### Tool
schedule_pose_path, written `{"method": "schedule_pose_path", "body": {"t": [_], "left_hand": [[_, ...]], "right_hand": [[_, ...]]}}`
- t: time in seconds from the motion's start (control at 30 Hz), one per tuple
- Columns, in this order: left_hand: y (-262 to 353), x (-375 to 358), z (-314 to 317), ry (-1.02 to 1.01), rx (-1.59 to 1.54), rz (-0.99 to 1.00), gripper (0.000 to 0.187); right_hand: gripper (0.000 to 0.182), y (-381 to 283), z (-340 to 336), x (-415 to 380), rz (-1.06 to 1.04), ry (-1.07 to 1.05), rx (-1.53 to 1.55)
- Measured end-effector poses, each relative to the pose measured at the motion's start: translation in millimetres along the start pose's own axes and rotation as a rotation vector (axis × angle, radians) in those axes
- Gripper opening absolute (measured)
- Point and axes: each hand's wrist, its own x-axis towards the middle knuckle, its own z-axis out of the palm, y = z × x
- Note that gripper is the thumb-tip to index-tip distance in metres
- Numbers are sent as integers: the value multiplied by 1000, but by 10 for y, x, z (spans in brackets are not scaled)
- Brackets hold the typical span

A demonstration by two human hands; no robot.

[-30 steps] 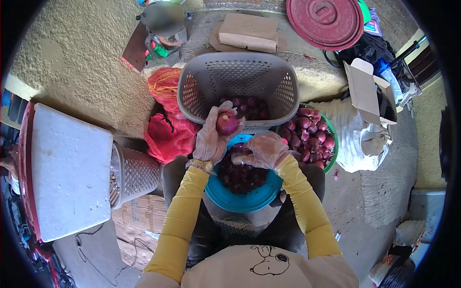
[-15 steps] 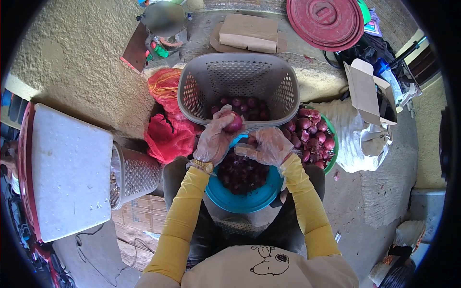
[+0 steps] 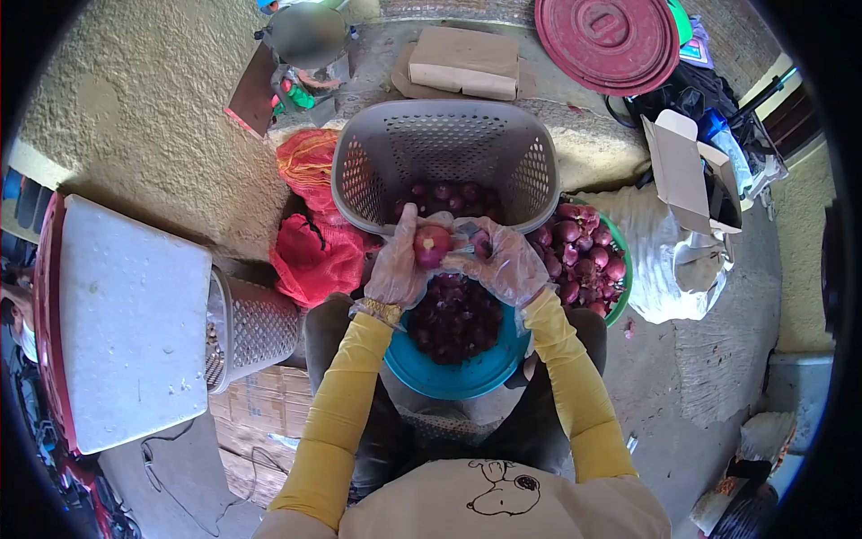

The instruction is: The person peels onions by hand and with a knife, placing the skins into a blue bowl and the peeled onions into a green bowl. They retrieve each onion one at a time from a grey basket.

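Above the near rim of the grey perforated basket [image 3: 348, 193], my left hand [image 3: 396, 265], in a clear plastic glove, holds a red onion [image 3: 433, 245]. My right hand [image 3: 512, 265], gloved too, is curled close beside that onion, its fingers around a small dark purple piece [image 3: 482, 243]. Whether that piece is an onion or loose skin is unclear. Several onions [image 3: 461, 195] lie in the basket bottom. Below my hands a blue basin [image 3: 440, 384] holds dark onion skins [image 3: 453, 328]. Right of my right hand is a green tub [image 3: 627, 296] of red onions [image 3: 600, 257].
Red mesh sacks [image 3: 312, 256] lie left of the basket. A white foam lid [image 3: 135, 323] and another perforated basket [image 3: 260, 328] stand at the left. Behind are cardboard [image 3: 464, 61] and a red round lid [image 3: 609, 40]; a white sack [image 3: 678, 278] lies right. Part of a person shows at the far left.
My left hand has turned, and the onion in it now shows its cut or root end. My right hand has moved slightly up, with its fingers now curled near the onion.
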Motion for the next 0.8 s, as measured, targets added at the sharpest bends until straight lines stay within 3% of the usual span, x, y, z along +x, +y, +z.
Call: {"method": "schedule_pose_path", "body": {"t": [0.13,0.2,0.33,0.43,0.53,0.6,0.7,0.8], "left_hand": [[-14,30,3,-65,-49,-23,54],[31,35,33,-152,-73,2,49],[22,-22,175,-237,-98,83,49],[-23,-18,232,-94,-56,202,52],[-93,53,51,-18,-101,131,59],[-128,62,-75,128,-206,98,65],[-85,78,-190,81,-243,41,67],[-57,46,-104,5,-238,-19,66]], "right_hand": [[58,142,38,17,-65,72,-54],[55,162,6,32,51,15,-42],[52,81,22,2,67,69,34],[51,127,77,45,25,89,179],[51,167,90,47,35,37,166],[53,253,204,80,-85,-19,211],[56,98,139,-1,-120,96,181],[52,111,28,59,-5,-8,-33]]}}
